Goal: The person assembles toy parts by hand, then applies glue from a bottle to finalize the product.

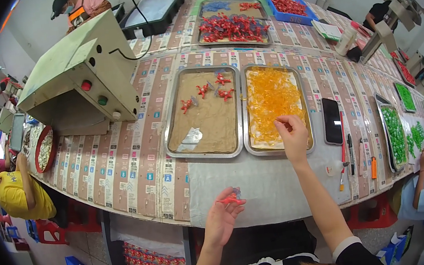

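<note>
My left hand (220, 222) is held over the table's front edge, fingers curled around a small red plastic figure (231, 199) with a greyish-blue part on it. Over the right-hand metal tray (309, 121), the thumb and fingers of my right hand (294, 136) are pinched together; whatever lies between them is too small to make out. Many translucent orange plastic pieces (270, 92) are heaped in that tray. Beside it, a second metal tray (170, 132) lined with brown paper carries several red figures (224, 95) with greyish parts, plus a scrap of shiny film (190, 139).
A phone (331, 121), a brush (342, 178) and pens lie right of the trays. At left stands a beige machine (80, 77) with buttons. Beyond are a tray of red figures (231, 29) and a blue bin (308, 15). Other people work around the table.
</note>
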{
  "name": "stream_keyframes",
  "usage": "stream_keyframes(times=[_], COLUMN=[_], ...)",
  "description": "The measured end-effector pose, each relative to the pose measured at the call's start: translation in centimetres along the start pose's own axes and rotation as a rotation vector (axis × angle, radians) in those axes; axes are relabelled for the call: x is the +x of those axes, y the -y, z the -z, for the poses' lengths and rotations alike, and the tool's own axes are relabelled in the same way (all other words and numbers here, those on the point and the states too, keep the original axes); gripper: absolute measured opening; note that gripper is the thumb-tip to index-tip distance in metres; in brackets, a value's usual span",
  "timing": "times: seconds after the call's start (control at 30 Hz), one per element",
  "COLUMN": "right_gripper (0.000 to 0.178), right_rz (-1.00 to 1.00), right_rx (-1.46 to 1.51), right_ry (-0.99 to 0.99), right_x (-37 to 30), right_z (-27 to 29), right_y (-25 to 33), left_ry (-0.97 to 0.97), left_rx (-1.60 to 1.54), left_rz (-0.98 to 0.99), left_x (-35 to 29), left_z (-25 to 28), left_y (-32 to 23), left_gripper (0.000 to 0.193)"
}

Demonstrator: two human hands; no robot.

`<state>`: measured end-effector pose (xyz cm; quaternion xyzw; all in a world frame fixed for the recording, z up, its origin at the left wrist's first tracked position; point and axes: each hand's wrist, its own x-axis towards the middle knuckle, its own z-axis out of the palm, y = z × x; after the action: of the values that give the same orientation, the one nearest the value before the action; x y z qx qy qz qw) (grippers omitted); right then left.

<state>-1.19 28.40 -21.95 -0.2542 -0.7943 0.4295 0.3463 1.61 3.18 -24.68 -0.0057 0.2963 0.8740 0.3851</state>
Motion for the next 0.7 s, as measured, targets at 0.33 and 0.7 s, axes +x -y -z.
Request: stream_keyframes(times=[0.33, 0.7], right_gripper=[0.011, 0.011], right_rz=[-0.853, -0.697], right_rx=[1.176, 0.973], right_ry=[0.358, 0.319], right_x=[-4.2, -9.6], right_z=[4.4, 7.8], right_y=[2.6, 4.7], left_ry=[0.037, 0.19], left_rx=[0.142, 0.122], left_rz=[-0.011, 0.001], left_x=[1.3, 1.5], left_z=[-3.5, -5.0], left_y=[-0.4, 1.2], left_gripper=[0.051, 0.056])
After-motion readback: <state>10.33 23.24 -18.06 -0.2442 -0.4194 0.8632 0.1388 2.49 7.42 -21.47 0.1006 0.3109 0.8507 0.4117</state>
